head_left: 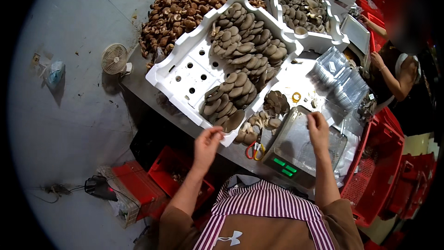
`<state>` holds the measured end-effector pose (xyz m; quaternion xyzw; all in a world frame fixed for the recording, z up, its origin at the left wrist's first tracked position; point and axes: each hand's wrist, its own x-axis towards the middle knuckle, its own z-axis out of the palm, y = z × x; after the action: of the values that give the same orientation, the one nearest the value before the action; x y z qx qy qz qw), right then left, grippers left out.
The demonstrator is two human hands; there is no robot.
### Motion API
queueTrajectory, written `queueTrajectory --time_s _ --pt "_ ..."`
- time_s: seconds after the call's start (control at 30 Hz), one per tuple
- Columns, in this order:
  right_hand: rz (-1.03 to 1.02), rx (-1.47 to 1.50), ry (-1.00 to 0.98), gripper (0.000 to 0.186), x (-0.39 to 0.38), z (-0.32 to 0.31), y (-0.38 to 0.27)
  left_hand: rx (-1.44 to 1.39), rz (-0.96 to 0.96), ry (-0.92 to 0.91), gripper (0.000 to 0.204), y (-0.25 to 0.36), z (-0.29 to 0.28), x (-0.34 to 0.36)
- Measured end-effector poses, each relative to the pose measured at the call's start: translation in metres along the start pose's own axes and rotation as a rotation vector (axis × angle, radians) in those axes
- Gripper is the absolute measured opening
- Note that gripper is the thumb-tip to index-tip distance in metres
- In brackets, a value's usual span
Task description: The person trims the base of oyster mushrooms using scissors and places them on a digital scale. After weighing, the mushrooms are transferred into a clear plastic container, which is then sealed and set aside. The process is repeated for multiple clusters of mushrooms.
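Note:
My left hand [207, 147] is at the near corner of a white foam crate [180, 106], beside the lowest oyster mushrooms [233, 120]. Its fingers are curled together, and what they hold, if anything, is hidden. Over the right part of a scale [296, 134] with a metal tray and green lit digits hovers my right hand [318, 132]. Those fingers are bent in and pressed together; I cannot make out anything in them. Between the hands lie scissors [255, 150] with red and yellow handles, loose mushroom clusters [276, 102] and cut stems.
Brown mushrooms [185, 9] are heaped at the back, near a second foam crate [319, 39]. Stacked clear plastic trays [340, 78] stand right, with red crates [374, 162] below. A small fan [114, 59] is left of the table. Other people's arms [388, 78] show at right.

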<state>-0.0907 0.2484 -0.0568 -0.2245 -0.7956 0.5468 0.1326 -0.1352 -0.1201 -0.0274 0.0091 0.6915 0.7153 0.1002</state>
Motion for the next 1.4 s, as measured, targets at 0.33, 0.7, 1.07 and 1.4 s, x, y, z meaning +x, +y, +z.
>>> queueTrajectory --time_s 0.33,0.7,1.07,1.4 --pt "0.402 0.496 -0.695 0.035 -0.006 0.172 -0.055 0.555 -0.093 -0.009 0.045 0.002 -0.07 0.19" --pt "0.483 0.519 -0.707 0.028 -0.002 0.197 -0.046 0.688 -0.589 -0.437 0.083 -0.05 -0.067 0.273" --pt "0.518 0.555 -0.649 0.023 0.008 0.191 -0.026 0.742 -0.648 -0.597 0.092 -0.027 -0.052 0.276" --pt "0.533 0.512 -0.66 0.025 0.015 0.201 -0.025 0.49 -0.771 -0.72 0.057 -0.012 -0.051 0.288"
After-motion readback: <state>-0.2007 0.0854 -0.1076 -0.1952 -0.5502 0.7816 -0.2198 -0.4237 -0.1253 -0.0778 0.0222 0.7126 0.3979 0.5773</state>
